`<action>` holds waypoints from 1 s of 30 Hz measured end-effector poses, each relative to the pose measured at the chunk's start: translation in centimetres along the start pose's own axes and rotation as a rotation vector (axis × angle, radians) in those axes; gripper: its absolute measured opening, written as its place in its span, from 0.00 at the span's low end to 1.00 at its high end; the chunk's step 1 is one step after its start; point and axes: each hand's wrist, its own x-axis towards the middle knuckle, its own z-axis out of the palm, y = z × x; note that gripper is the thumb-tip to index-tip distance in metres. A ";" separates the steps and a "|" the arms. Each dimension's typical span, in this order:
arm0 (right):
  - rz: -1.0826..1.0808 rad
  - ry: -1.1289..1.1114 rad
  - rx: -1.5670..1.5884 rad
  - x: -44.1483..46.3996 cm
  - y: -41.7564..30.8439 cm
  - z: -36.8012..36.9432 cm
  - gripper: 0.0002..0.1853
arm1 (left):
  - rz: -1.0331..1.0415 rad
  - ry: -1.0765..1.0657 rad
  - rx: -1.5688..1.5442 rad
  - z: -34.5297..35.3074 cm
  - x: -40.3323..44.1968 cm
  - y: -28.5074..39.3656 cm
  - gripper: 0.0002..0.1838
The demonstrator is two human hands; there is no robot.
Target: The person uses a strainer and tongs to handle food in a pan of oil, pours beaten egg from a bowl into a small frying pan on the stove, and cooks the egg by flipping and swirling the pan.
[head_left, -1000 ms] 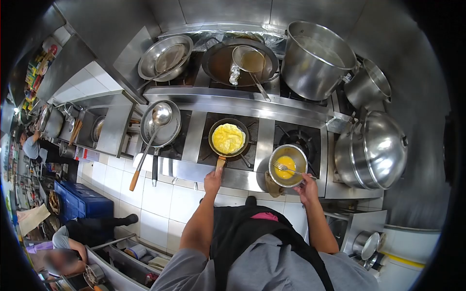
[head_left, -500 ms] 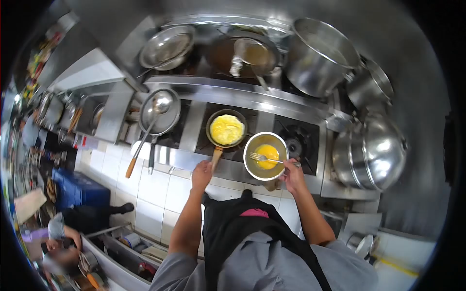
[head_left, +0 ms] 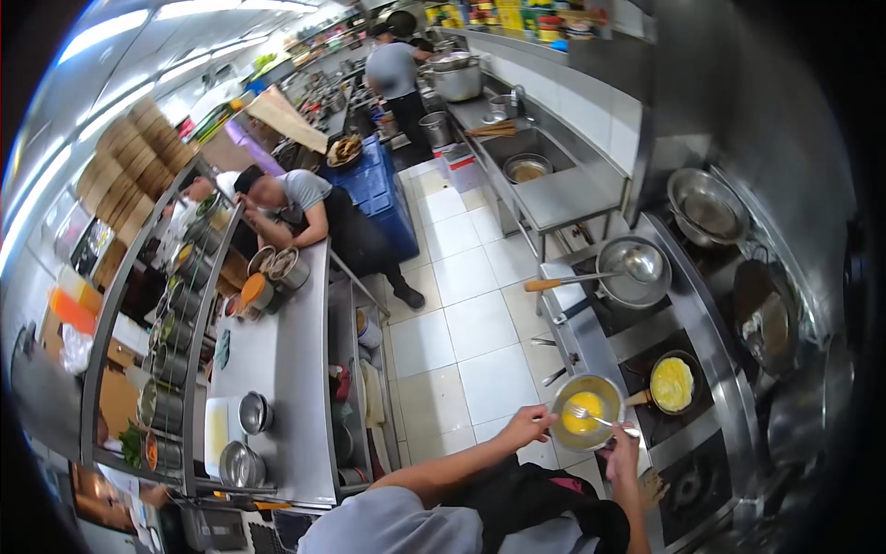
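Observation:
My right hand (head_left: pixel 622 447) grips a metal bowl (head_left: pixel 559 403) by its rim, together with a fork (head_left: pixel 604 420). Beaten yellow egg (head_left: pixel 582 413) lies in the bottom of the bowl, and the fork's tines rest in it. At the bowl's left side is my left hand (head_left: pixel 530 425), its fingers bent near the rim; whether they touch it or hold anything is too small to tell. A small frying pan (head_left: pixel 700 379) with a wooden handle sits on a burner to the right, holding a yellow omelette (head_left: pixel 672 384).
A pan (head_left: pixel 637 294) with a ladle (head_left: pixel 642 265) across it stands beyond the small pan. To the left is a steel counter (head_left: pixel 293 369) with bowls and containers. One person leans at its far end; another stands near a large pot (head_left: pixel 459 81).
The view has swung left toward the room. My left hand has left the frying pan's handle and come beside the bowl. The bowl and fork remain in my right hand.

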 end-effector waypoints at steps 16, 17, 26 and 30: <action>0.179 -0.787 -0.657 -2.4 11.9 26.2 0.19 | 0.201 1.166 -0.414 -26.4 -26.3 -8.8 0.13; 0.216 -0.763 -0.724 -1.9 13.0 25.9 0.18 | 0.210 1.246 -0.425 -27.6 -28.1 -9.9 0.12; 0.135 -0.784 -1.712 8.7 22.6 7.0 0.20 | 0.247 1.788 -0.738 -35.1 -39.2 -21.7 0.10; 0.423 -0.421 -1.521 5.7 20.6 3.7 0.19 | 0.272 1.908 -0.906 -36.2 -40.9 -22.2 0.14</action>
